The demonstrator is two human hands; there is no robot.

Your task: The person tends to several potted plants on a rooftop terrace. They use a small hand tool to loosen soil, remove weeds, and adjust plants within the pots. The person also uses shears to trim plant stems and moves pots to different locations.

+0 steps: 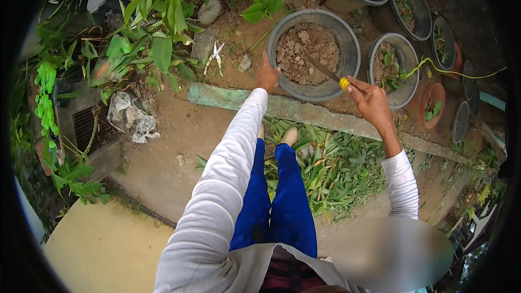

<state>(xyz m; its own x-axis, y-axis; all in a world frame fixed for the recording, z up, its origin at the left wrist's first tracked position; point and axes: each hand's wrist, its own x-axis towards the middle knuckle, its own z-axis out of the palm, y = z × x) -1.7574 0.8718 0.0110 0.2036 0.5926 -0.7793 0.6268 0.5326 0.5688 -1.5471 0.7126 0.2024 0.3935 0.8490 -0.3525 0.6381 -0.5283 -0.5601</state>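
In front of me stands a large round grey plant pot [353, 53] holding lumpy brown soil [299, 47]. My left hand [268, 74] grips its rim on the left side, thumb towards the inside. A knife with a dull brown blade [325, 68] and a yellow handle [344, 84] is in my right hand [371, 101]. The blade slants across the pot, and its tip is at the soil; how deep it goes I cannot tell. Left of the pot, pruning shears [214, 59] with pale handles lie on the ground, blades apart.
A low greenish concrete kerb [285, 108] runs between my feet and the pot. Cut leaves [346, 167] lie piled by my shoes. More potted plants [394, 69] stand at right. Leafy plants [167, 20], a stone [209, 11] and crumpled plastic [132, 118] are at left.
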